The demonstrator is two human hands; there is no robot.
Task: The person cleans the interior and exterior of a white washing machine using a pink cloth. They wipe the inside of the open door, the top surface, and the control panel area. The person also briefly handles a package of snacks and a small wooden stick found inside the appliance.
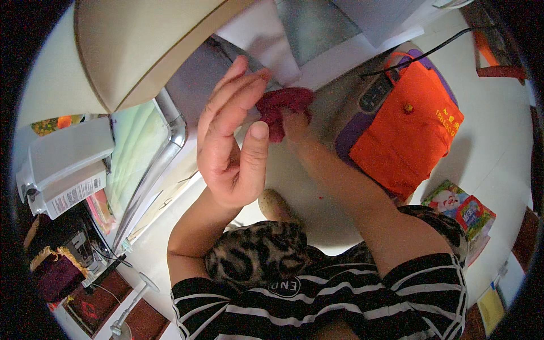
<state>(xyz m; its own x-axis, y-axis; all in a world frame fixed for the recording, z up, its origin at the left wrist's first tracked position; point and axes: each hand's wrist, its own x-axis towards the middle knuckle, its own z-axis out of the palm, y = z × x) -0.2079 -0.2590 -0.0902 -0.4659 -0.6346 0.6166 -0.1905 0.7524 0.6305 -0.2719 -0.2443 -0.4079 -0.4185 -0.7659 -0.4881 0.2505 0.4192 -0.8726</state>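
Note:
My left hand (pixel 233 140) is raised in the middle of the view, fingers apart and a little curled, holding nothing. Below and beyond it, my right hand (pixel 294 121) is on a crumpled dark red cloth (pixel 276 102), partly wrapped in its folds, near the foot of a grey and white surface. To the right, a bright orange fabric bag (pixel 408 127) bearing yellow writing lies over a purple and grey appliance with a button panel (pixel 375 94).
A beige lampshade-like cover (pixel 148 38) fills the upper left. Beneath it, a curved metal rail (pixel 170 140) edges a glass-like top with white containers (pixel 68 153). A black cable (pixel 429 51) runs at upper right. A colourful printed packet (pixel 461 208) lies on the floor.

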